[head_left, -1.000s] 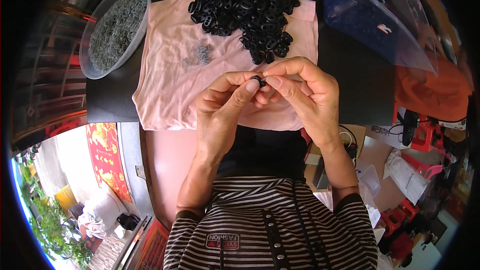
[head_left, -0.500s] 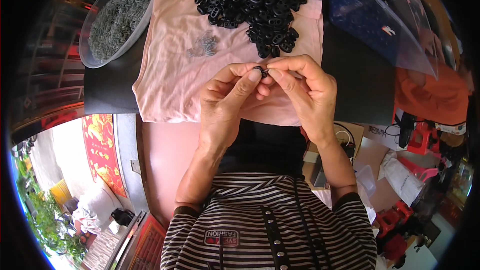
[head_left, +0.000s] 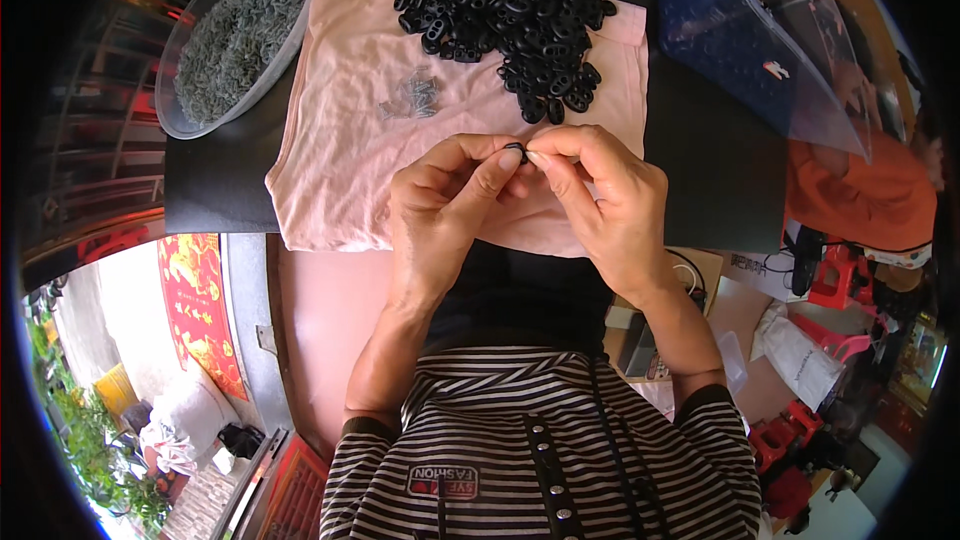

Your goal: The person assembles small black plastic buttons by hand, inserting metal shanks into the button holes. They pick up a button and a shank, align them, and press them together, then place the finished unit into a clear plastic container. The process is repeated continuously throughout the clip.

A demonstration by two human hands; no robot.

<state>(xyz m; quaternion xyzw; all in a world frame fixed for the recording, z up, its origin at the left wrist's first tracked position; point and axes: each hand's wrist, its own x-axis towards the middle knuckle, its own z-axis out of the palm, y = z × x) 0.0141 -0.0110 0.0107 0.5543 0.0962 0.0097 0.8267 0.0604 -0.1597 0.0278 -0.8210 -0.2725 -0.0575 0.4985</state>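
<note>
Between the thumb and fingers of my left hand (head_left: pixel 445 200) is a small black plastic cord lock (head_left: pixel 516 149). My right hand (head_left: pixel 610 195) pinches thumb and forefinger together right against its right side. The thin metal spring in that pinch is almost wholly hidden by the fingertips now. Both hands are above the near part of a pink cloth (head_left: pixel 340 165). A small heap of loose springs (head_left: pixel 420 95) lies on the cloth beyond my left hand. Farther back spreads a big pile of black cord locks (head_left: pixel 490 10).
A clear plastic bowl (head_left: pixel 168 110) full of springs stands at the far left of the black table (head_left: pixel 215 185). Clear plastic sheeting over something blue (head_left: pixel 710 40) is at the far right. Beyond the right edge are a person in orange (head_left: pixel 860 190) and red stools (head_left: pixel 840 275).
The spring showed between my two hands before; now my right fingertips have closed up to the cord lock and cover it. Both hands shifted slightly left.
</note>
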